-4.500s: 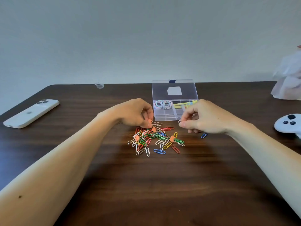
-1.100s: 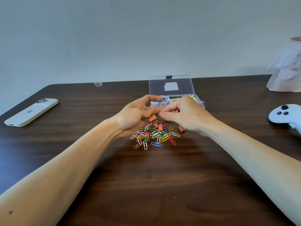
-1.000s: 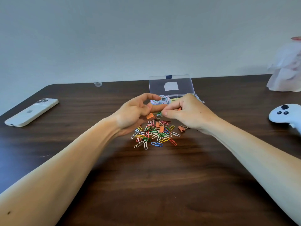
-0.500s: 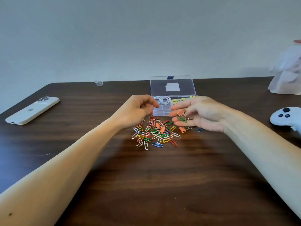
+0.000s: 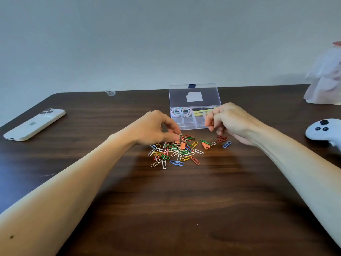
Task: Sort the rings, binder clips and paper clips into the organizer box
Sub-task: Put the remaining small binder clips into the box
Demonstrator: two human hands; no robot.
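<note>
Organizer box (image 5: 188, 127): one, clear, lid standing open, at the far middle of the table (image 5: 184, 204).
Rings (image 5: 180, 111): at least two pastel loops in the back-left compartment; they overlap, so I cannot tell the full count.
Binder clips: four orange ones in view. One is in the pile (image 5: 182, 145), one lies right of the pile (image 5: 205, 145), and each grip has one.
Paper clips (image 5: 173, 154): several dozen in mixed colours, heaped in front of the box and too tangled to count. The strays to the right are two red (image 5: 221, 138), one blue (image 5: 227, 144) and one green (image 5: 203, 141).
Left grip (image 5: 156, 128): fingertips are down at the pile's far edge, pinching the edge clip (image 5: 176, 141).
Right grip (image 5: 228, 119): curled, pinching the lifted clip (image 5: 207, 122) at the box's front-right corner.
Change: half a second ago the right grip lay open with a binder clip and a green paper clip on its fingers. The left grip hung curled above the pile and has since dropped to it.
Elsewhere: one phone (image 5: 35, 123), one white controller (image 5: 323, 129), one pale bag (image 5: 326, 80).
</note>
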